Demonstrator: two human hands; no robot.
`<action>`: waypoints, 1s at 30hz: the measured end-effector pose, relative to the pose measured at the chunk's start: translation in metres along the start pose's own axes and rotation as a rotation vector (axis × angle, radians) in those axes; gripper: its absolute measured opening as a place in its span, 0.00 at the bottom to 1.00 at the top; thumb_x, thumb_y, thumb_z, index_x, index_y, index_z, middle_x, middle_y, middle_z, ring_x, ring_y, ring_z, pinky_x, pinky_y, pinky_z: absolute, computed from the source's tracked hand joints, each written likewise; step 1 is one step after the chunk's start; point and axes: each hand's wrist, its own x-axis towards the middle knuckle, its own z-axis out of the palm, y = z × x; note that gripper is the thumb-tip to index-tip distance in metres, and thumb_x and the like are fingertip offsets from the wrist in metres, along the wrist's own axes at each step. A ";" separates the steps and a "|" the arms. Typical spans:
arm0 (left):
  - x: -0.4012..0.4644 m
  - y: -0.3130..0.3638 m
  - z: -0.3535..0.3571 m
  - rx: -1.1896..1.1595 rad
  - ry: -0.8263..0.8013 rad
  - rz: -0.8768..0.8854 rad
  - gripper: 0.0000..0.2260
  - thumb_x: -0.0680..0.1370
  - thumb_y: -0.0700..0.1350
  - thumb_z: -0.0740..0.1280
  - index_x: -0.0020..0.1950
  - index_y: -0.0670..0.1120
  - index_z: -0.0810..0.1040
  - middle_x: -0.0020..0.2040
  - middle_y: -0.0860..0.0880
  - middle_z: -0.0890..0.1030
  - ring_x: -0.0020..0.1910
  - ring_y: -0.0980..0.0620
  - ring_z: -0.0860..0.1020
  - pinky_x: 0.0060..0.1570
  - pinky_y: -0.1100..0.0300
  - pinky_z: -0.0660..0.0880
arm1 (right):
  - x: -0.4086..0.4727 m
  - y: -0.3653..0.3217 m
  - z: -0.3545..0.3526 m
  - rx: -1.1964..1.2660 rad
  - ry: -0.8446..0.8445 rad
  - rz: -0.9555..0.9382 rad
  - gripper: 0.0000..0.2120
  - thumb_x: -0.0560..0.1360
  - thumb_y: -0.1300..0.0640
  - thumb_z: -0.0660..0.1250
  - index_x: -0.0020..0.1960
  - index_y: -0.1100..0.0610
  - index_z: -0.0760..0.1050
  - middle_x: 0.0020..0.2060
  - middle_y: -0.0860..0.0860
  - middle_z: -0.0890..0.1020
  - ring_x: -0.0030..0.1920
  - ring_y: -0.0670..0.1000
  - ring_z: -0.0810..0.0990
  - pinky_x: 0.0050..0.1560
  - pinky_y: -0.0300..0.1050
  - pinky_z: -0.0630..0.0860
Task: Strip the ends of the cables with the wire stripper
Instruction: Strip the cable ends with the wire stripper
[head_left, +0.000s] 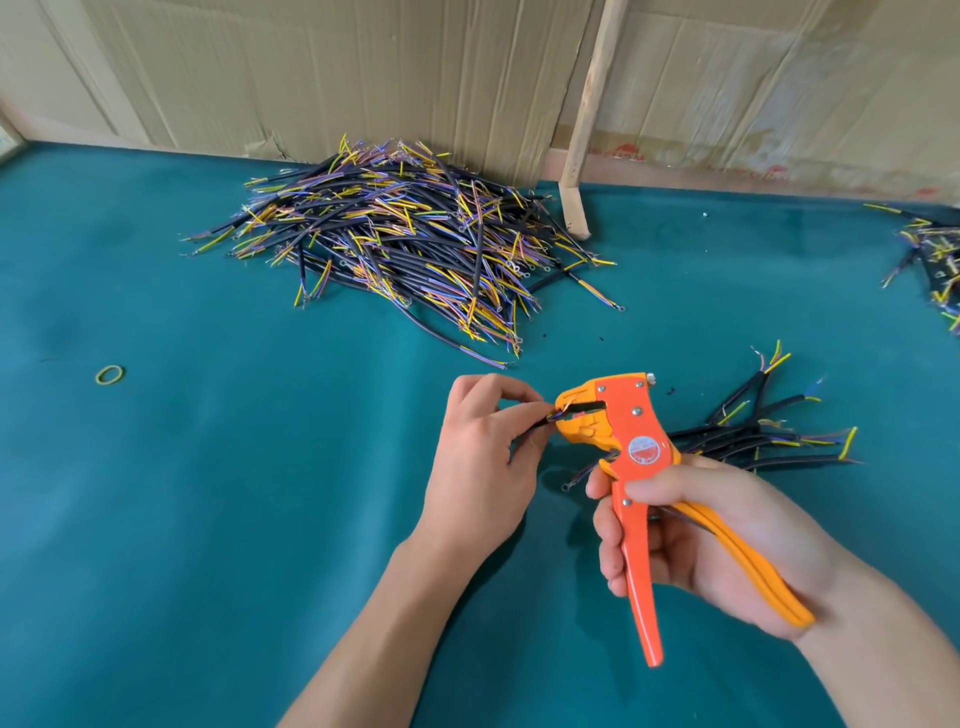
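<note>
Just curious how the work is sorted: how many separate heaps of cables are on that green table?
3: a big heap by the cardboard wall, a small bunch behind the wire stripper, and one cut off at the right edge. More may lie out of view.

Cable (540, 420) between left hand (480, 457) and wire stripper (631, 470) head.

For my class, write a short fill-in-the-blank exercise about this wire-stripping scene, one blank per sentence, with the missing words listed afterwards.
1. The wire stripper is held by its handles in the person's ____ hand.
2. The left hand pinches a cable whose end sits in the stripper's ____.
3. The table has a covering coloured ____.
4. The largest cable pile lies against a wall of ____.

Missing words: right; jaws; teal; cardboard
</note>
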 end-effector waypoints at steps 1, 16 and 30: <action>0.000 0.000 0.001 0.017 0.004 0.011 0.06 0.75 0.36 0.73 0.50 0.44 0.87 0.50 0.50 0.81 0.52 0.47 0.73 0.54 0.75 0.63 | 0.000 0.000 0.000 -0.011 0.004 0.003 0.18 0.63 0.57 0.75 0.49 0.65 0.83 0.38 0.67 0.80 0.35 0.65 0.82 0.37 0.56 0.82; -0.003 0.001 0.004 0.075 0.022 0.036 0.04 0.76 0.35 0.73 0.48 0.41 0.86 0.50 0.48 0.82 0.51 0.45 0.74 0.55 0.73 0.64 | -0.001 0.003 0.001 -0.130 0.102 -0.043 0.17 0.66 0.52 0.78 0.49 0.62 0.84 0.36 0.64 0.79 0.31 0.62 0.80 0.34 0.53 0.80; -0.004 0.000 0.006 0.108 0.018 0.067 0.04 0.76 0.35 0.71 0.48 0.40 0.86 0.50 0.48 0.81 0.53 0.49 0.70 0.52 0.67 0.65 | -0.001 0.006 -0.007 -0.092 0.042 -0.024 0.24 0.66 0.50 0.81 0.54 0.65 0.82 0.39 0.65 0.79 0.35 0.64 0.81 0.38 0.56 0.81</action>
